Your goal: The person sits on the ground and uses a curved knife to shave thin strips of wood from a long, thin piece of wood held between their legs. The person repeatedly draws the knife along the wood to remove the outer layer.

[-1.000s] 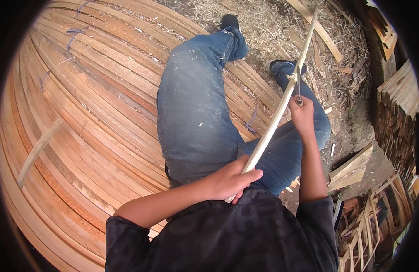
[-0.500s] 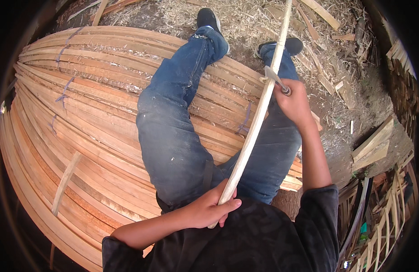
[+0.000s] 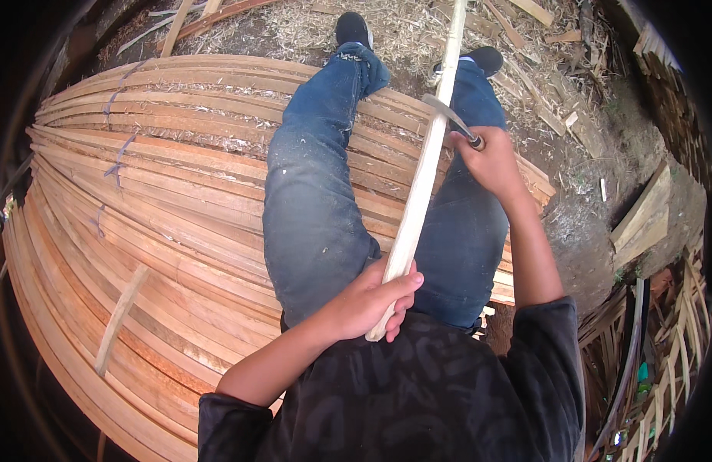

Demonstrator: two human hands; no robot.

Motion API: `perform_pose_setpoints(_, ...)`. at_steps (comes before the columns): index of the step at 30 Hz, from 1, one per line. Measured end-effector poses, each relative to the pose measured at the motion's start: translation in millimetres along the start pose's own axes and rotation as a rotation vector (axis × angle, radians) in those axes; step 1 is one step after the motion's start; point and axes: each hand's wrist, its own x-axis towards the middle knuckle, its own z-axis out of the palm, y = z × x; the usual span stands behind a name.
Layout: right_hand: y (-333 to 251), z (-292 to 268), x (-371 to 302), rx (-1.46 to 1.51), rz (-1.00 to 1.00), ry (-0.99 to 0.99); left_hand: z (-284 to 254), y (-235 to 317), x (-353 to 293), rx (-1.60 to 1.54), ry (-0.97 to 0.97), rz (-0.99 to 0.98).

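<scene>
A long pale wooden stick (image 3: pixel 421 189) slants from my lap up past my legs, its far end running out of the picture's top. My left hand (image 3: pixel 377 300) is closed around it close to its near end, which pokes out below the fingers by my dark shirt. In my right hand (image 3: pixel 491 163) is a curved-blade knife (image 3: pixel 447 112), held by its handle with the fingers wrapped round. Its thin metal blade lies across the stick, farther out toward my feet. Whether the edge bites into the wood cannot be told.
Bundled wooden slats (image 3: pixel 171 200), tied with purplish strips (image 3: pixel 119 160), fill the left and pass under my legs. Wood shavings (image 3: pixel 479 31) and loose offcuts litter the ground ahead. Board pieces (image 3: pixel 642 215) lie at right, above a heap of thin strips (image 3: pixel 679 339).
The stick's near end and my left hand have shifted away from my body. The knife sits slightly higher in the picture and left; the curl of wood at its blade no longer shows.
</scene>
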Motion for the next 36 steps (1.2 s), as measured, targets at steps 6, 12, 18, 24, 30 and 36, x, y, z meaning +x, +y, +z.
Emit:
perform_pose_setpoints(6, -24, 5, -44, -0.187, -0.141, 0.005, -8, -15, -14, -0.082, 0.034, 0.059)
perform_pose_setpoints(12, -23, 22, -80, -0.164, -0.125, 0.028, -14, -42, -24, -0.056, 0.037, 0.101)
perform_pose_setpoints(18, -20, 51, -112, -0.026, -0.088, 0.109, -22, -54, -29, -0.055, 0.013, 0.121)
perform_pose_setpoints(24, -31, 56, -132, -0.263, -0.084, 0.084, -44, -76, -40, 0.01, 0.058, 0.135)
perform_pose_setpoints(30, -45, 60, -127, -0.401, -0.144, 0.037, -56, -86, -49, 0.03, 0.038, 0.121)
perform_pose_setpoints(36, -29, 61, -114, -0.458, -0.074, 0.222, -61, -95, -44, 0.033, 0.038, 0.142)
